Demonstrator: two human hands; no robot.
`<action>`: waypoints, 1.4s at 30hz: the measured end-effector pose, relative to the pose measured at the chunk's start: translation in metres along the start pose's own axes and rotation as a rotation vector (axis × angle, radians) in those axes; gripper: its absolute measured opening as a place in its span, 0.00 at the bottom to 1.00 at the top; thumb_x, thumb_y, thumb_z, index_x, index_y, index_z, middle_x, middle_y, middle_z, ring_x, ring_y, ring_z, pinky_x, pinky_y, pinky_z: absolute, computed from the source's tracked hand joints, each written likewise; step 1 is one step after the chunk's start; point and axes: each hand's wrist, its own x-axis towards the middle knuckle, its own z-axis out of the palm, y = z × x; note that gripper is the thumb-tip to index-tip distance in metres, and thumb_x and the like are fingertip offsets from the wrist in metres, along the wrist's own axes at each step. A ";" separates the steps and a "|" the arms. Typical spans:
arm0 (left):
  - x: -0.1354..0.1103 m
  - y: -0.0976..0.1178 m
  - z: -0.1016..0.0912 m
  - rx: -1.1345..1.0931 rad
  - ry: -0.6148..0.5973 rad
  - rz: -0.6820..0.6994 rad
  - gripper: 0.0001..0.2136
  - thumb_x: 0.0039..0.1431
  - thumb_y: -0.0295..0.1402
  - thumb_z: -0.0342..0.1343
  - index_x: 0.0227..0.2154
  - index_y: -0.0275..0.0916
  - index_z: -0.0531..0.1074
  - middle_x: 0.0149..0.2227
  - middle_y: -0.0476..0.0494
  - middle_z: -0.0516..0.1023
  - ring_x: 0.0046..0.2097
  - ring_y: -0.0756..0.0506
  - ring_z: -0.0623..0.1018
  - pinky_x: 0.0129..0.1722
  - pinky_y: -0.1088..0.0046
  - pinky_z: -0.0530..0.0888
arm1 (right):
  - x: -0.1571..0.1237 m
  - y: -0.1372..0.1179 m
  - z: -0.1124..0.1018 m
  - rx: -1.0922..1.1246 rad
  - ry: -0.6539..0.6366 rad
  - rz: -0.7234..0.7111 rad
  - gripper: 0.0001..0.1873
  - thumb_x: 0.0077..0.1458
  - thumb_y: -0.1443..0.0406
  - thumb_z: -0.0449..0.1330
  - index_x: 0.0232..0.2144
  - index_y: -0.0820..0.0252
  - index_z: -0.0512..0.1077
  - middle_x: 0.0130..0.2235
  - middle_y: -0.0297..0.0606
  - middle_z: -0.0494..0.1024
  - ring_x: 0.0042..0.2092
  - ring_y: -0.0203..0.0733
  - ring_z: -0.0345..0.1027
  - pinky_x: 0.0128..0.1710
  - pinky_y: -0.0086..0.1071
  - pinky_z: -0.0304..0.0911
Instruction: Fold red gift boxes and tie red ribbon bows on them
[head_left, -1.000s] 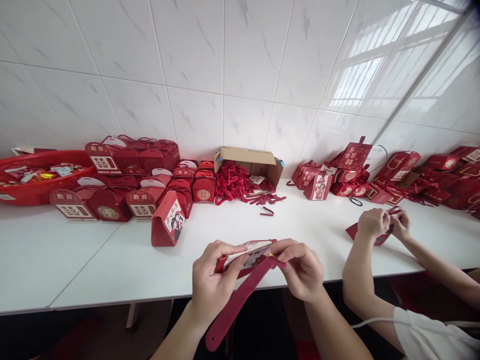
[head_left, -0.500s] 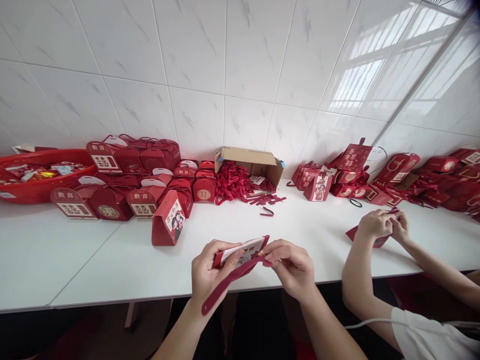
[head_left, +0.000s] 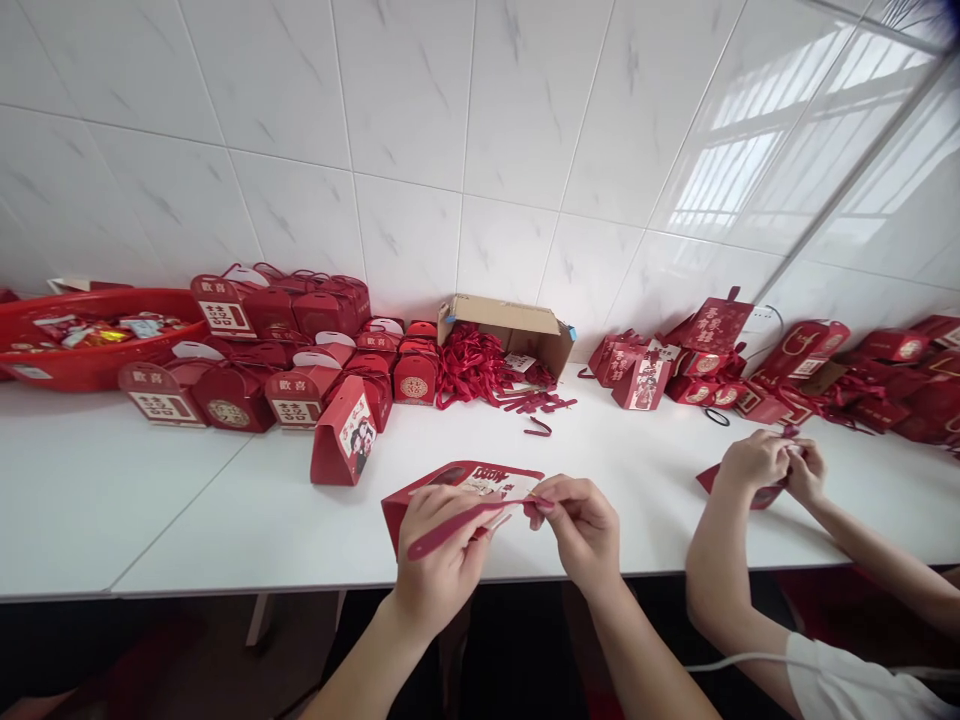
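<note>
Since the earlier frame, the red box (head_left: 480, 478) we hold has turned, so more of its printed face and red side shows, and the strap's loose end has swung up across our left hand.

The white table (head_left: 300, 515) spreads widest beneath the work, with the cardboard carton (head_left: 517, 316) near twelve o'clock, beyond the box. We judge the step as fixing a strap to this box; the next move seems to call for steadying the box while working the strap's end through or against its corner.

The box sits at about eleven o'clock from the midpoint between our hands; whether it touches the table we cannot tell. Our left hand (head_left: 442, 565) is closed on its near edge, at six o'clock. Our right hand (head_left: 579, 525), near four o'clock, pinches one end of the dark-red strap (head_left: 451, 528), whose other end points toward eight. Smallest, a yellow fleck (head_left: 533, 496) shows beside that pinch.
</note>
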 end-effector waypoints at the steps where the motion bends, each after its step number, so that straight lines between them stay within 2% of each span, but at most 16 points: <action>1: 0.001 0.001 -0.001 0.008 -0.003 0.029 0.10 0.52 0.21 0.57 0.35 0.40 0.73 0.32 0.47 0.82 0.35 0.46 0.78 0.37 0.69 0.71 | -0.001 0.001 0.001 0.003 -0.003 0.002 0.04 0.58 0.70 0.57 0.33 0.56 0.69 0.28 0.34 0.75 0.25 0.34 0.69 0.22 0.28 0.67; 5: 0.005 0.002 -0.008 0.021 -0.018 0.100 0.11 0.52 0.19 0.56 0.35 0.41 0.73 0.34 0.49 0.83 0.34 0.47 0.78 0.36 0.69 0.70 | -0.003 0.002 0.003 0.026 -0.031 -0.016 0.06 0.58 0.71 0.56 0.34 0.56 0.71 0.28 0.34 0.74 0.26 0.34 0.69 0.21 0.27 0.66; 13: 0.002 0.006 -0.017 0.006 0.025 0.111 0.11 0.53 0.20 0.57 0.37 0.41 0.74 0.34 0.50 0.83 0.36 0.47 0.79 0.38 0.69 0.71 | -0.009 -0.003 0.007 0.079 -0.058 -0.035 0.12 0.56 0.75 0.57 0.35 0.54 0.74 0.30 0.35 0.74 0.26 0.34 0.69 0.21 0.27 0.67; 23: -0.001 0.007 -0.017 -0.021 0.069 0.145 0.11 0.50 0.18 0.58 0.35 0.39 0.73 0.34 0.47 0.82 0.36 0.46 0.79 0.36 0.67 0.71 | -0.007 -0.010 0.001 0.107 -0.132 0.021 0.12 0.53 0.76 0.59 0.33 0.55 0.75 0.30 0.36 0.76 0.25 0.34 0.69 0.19 0.27 0.68; 31: -0.004 0.010 -0.017 -0.008 0.061 0.113 0.10 0.51 0.19 0.58 0.33 0.40 0.74 0.31 0.47 0.81 0.35 0.46 0.78 0.35 0.68 0.71 | -0.005 -0.011 -0.003 0.040 -0.192 -0.012 0.06 0.55 0.72 0.59 0.31 0.58 0.74 0.28 0.38 0.77 0.24 0.35 0.69 0.18 0.28 0.69; 36: -0.002 0.011 -0.019 0.033 0.068 0.139 0.11 0.52 0.18 0.55 0.33 0.41 0.74 0.30 0.48 0.81 0.34 0.46 0.79 0.36 0.68 0.71 | -0.004 -0.015 -0.004 0.049 -0.220 0.024 0.08 0.54 0.75 0.59 0.31 0.58 0.74 0.27 0.37 0.77 0.24 0.34 0.68 0.19 0.27 0.69; 42: -0.003 0.011 -0.019 0.027 0.071 0.145 0.10 0.51 0.18 0.56 0.32 0.40 0.73 0.30 0.48 0.81 0.34 0.46 0.79 0.35 0.69 0.71 | -0.003 -0.017 -0.004 0.064 -0.251 0.066 0.12 0.53 0.77 0.59 0.32 0.56 0.75 0.28 0.35 0.76 0.24 0.33 0.69 0.20 0.26 0.69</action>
